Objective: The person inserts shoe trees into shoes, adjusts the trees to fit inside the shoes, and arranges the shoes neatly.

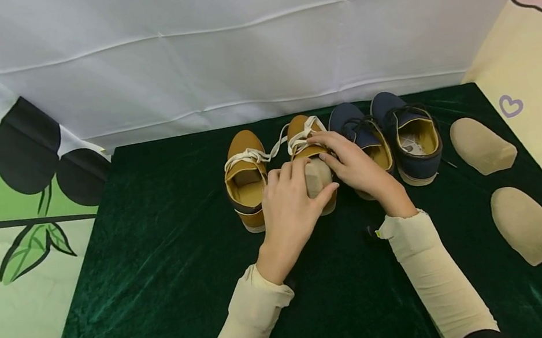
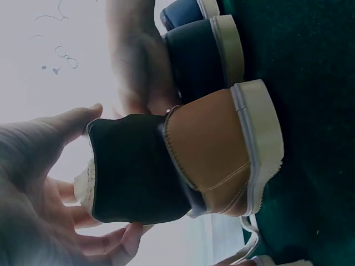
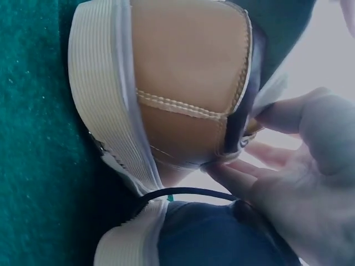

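Observation:
In the head view my left hand point(image 1: 288, 204) grips a beige shoe insert point(image 1: 318, 176), thumb on one side and fingers on the other. The insert sticks up from the opening of a tan lace-up shoe point(image 1: 299, 124); its front end is hidden inside. From the left wrist, its broad back face point(image 2: 133, 166) looks dark above the shoe's heel point(image 2: 211, 144). My right hand point(image 1: 354, 165) pinches that shoe's collar near the white laces, as the right wrist view shows beside the tan side panel point(image 3: 186, 61).
Left of this shoe stands its tan mate point(image 1: 248, 219), white laces trailing between them. Two navy shoes point(image 1: 417, 162) stand close on the right. Two more beige inserts, one farther back point(image 1: 483, 146) and one nearer point(image 1: 533, 224), lie on the dark green cloth point(image 1: 168, 254). A white curtain point(image 1: 255, 66) hangs behind.

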Tool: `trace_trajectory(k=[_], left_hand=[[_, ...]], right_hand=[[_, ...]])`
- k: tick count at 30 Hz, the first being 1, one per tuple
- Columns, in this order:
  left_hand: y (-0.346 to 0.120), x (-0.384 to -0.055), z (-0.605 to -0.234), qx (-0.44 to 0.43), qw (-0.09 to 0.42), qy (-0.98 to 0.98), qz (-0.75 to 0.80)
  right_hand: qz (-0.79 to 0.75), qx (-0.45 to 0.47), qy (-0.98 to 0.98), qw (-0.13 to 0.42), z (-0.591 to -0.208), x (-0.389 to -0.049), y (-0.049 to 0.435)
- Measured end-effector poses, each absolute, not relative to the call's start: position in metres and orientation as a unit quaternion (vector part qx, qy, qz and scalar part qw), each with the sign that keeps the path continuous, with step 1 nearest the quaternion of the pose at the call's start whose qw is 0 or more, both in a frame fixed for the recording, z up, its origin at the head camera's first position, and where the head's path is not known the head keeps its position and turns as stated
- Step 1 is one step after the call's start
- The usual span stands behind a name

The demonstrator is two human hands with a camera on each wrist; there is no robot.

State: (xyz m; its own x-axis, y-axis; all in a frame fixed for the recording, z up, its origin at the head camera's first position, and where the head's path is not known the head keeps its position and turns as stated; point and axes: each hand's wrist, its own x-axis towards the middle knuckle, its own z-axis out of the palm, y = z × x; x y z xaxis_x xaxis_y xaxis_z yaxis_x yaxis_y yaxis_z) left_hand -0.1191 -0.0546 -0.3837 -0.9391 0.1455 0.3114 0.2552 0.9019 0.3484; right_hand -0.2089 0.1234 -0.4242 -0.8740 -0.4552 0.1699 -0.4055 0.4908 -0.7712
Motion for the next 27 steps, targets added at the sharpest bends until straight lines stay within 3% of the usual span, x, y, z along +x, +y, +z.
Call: trace_trajectory(k=[13,22,27], left_hand=[[-0.048,-0.13,-0.398,-0.09,0.119,-0.964,-0.221],[-0.081,-0.141,-0.383,-0.14,-0.057,-0.91,-0.385],[-0.101,-0.153,-0.382,-0.157,-0.101,-0.888,-0.42]], right_hand=[[-0.445,-0.262,0.849,0.116,-0.404,-0.203,0.147],[-0.432,-0.268,0.838,0.197,-0.388,-0.191,0.16],[-0.416,-0.264,0.842,0.22,-0.387,-0.188,0.157]])
